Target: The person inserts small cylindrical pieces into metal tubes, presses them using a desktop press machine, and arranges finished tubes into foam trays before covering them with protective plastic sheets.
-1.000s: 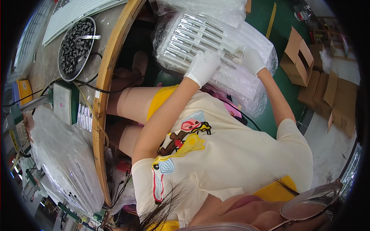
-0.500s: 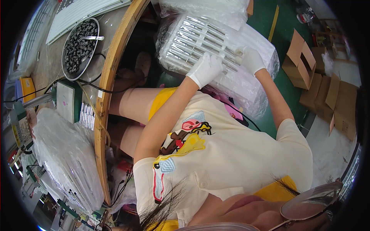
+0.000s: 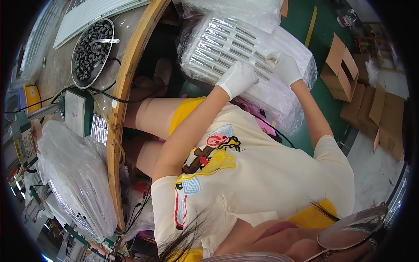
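Observation:
Rows of shiny silver tubes (image 3: 218,41) lie on a white, plastic-wrapped stack (image 3: 288,100) at the top centre. Wearing a white glove, my left hand (image 3: 238,79) is closed at the near edge of the rows, beside the tube ends. My right hand (image 3: 286,69), also gloved in white, is at the right ends of the tubes with its fingers curled together. Whatever either hand grips is hidden by the fingers or too small to name.
An oval tray (image 3: 73,72) of small black parts with a spoon stands on the worktop, behind a wooden edge (image 3: 131,56). Plastic-wrapped pieces (image 3: 74,174) lie at lower left. Cardboard boxes (image 3: 377,113) stand at right. Cables hang by the worktop edge.
My left hand has moved slightly right and down, away from the middle of the tubes. My right hand stays at their right ends. The view has shifted slightly.

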Available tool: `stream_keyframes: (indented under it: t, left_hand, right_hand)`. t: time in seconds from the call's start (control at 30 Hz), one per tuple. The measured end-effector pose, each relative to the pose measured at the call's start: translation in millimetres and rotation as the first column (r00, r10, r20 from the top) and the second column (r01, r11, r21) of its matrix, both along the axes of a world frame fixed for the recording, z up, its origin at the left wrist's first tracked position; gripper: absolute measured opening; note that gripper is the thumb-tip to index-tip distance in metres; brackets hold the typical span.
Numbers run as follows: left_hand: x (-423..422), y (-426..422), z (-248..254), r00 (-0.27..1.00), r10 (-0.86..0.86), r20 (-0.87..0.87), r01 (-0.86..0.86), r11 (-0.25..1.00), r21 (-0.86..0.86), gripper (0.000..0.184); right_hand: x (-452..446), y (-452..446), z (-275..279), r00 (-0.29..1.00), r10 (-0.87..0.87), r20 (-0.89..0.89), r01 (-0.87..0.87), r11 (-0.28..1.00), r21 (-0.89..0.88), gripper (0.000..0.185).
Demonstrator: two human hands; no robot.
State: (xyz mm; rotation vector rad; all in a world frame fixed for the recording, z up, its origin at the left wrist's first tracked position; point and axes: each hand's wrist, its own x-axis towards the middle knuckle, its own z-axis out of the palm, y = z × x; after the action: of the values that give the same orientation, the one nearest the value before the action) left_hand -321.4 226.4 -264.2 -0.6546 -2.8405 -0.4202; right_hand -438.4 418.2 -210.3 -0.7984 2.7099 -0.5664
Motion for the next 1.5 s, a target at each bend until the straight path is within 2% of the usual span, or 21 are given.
stream_keyframes:
  t: [0.17,0.23,0.27,0.3,0.33,0.37,0.4,0.43,0.5,0.53,0.6,0.73,0.83,0.9,0.97,1.03,1.07,1.13,1.23,1.37,1.5]
  left_hand:
    - [2.5,0.6,0.4,0.997,0.054,-0.055,-0.058,0.996,-0.074,0.015]
    - [-2.0,-5.5,15.2,0.991,0.049,0.122,-0.078,0.967,0.242,0.018]
    - [0.1,-2.1,15.2,0.991,0.048,0.124,-0.077,0.967,0.242,0.018]
    - [3.5,4.5,15.6,0.972,0.171,0.158,-0.23,0.81,0.539,0.021]
    - [7.0,9.5,16.0,0.935,0.271,0.23,-0.346,0.543,0.766,0.024]
    - [9.9,12.6,16.1,0.935,0.269,0.231,-0.345,0.542,0.766,0.024]
    - [13.0,14.7,22.3,0.9,0.201,0.388,-0.436,0.385,0.813,0.025]
    - [15.9,16.0,28.6,0.847,0.106,0.522,-0.531,0.223,0.817,0.027]
    - [23.6,13.4,38.9,0.829,0.125,0.545,-0.556,0.294,0.778,0.028]
    - [24.8,10.3,41.2,0.813,0.146,0.563,-0.574,0.365,0.734,0.029]
    - [26.5,5.2,36.6,0.799,0.228,0.556,-0.595,0.434,0.677,0.028]
    - [24.4,-8.5,16.0,0.772,0.435,0.463,-0.636,0.529,0.562,0.023]
    - [27.8,-12.4,22.6,0.775,0.472,0.42,-0.629,0.507,0.589,0.02]
    - [27.1,-16.1,25.7,0.763,0.466,0.449,-0.645,0.49,0.587,0.02]
    - [27.1,-16.6,22.3,0.757,0.445,0.479,-0.653,0.483,0.584,0.02]
    - [26.5,-17.9,18.3,0.753,0.484,0.445,-0.654,0.48,0.584,0.021]
    - [27.3,-18.7,20.9,0.759,0.477,0.443,-0.646,0.465,0.606,0.021]
    - [27.7,-19.9,22.3,0.775,0.483,0.407,-0.622,0.473,0.623,0.019]
    - [26.1,-23.1,22.5,0.772,0.511,0.378,-0.621,0.476,0.623,0.018]
    - [26.8,-28.1,21.4,0.771,0.501,0.392,-0.617,0.437,0.654,0.02]
    - [26.3,-34.2,19.9,0.749,0.546,0.375,-0.637,0.439,0.634,0.019]
  right_hand:
    - [6.0,0.9,4.7,1.0,-0.001,0.008,0.001,0.998,-0.067,0.018]
    - [10.3,-2.0,11.1,0.999,-0.019,0.045,0.024,0.993,-0.115,0.02]
    - [13.5,-5.3,15.3,0.975,-0.084,0.207,0.127,0.971,-0.201,0.023]
    - [16.7,-8.0,18.9,0.921,-0.131,0.368,0.24,0.934,-0.266,0.027]
    - [20.1,-10.0,21.5,0.92,-0.134,0.369,0.242,0.933,-0.265,0.027]
    - [23.4,-12.0,23.7,0.84,-0.082,0.536,0.297,0.897,-0.328,0.031]
    - [27.0,-13.7,25.4,0.733,-0.011,0.68,0.362,0.853,-0.376,0.035]
    - [29.8,-15.0,26.7,0.732,-0.012,0.681,0.362,0.854,-0.374,0.035]
    - [34.8,-18.3,29.6,0.92,0.013,0.392,0.105,0.955,-0.278,0.038]
    - [36.9,-21.8,33.5,0.921,0.015,0.39,0.103,0.955,-0.279,0.038]
    - [40.9,-27.4,40.6,0.954,0.083,0.287,-0.085,0.996,-0.006,0.041]
    - [46.1,-22.5,-6.0,0.953,0.279,0.119,-0.287,0.956,0.062,0.042]
    - [43.3,-30.8,-2.5,0.964,0.251,-0.09,-0.247,0.968,0.049,0.045]
    - [22.1,-39.7,13.2,1.0,0.022,0.008,-0.021,0.989,-0.144,0.047]
    - [-14.9,-50.6,36.8,0.984,-0.153,-0.09,0.14,0.981,-0.132,0.049]
    - [-63.7,-50.3,24.9,0.881,-0.46,-0.112,0.387,0.837,-0.388,0.066]
    - [-94.6,-49.0,12.9,0.874,-0.471,-0.121,0.392,0.829,-0.4,0.066]
    - [-152.1,-51.4,-11.4,0.768,-0.633,0.093,0.636,0.739,-0.223,0.089]
    - [-186.8,-83.4,-19.1,0.67,-0.728,0.146,0.742,0.648,-0.172,0.089]
    - [-250.3,-98.0,-74.9,0.643,-0.483,0.594,0.76,0.493,-0.423,0.083]
    - [-264.7,-92.5,-85.5,0.638,-0.332,0.695,0.738,0.523,-0.427,0.075]
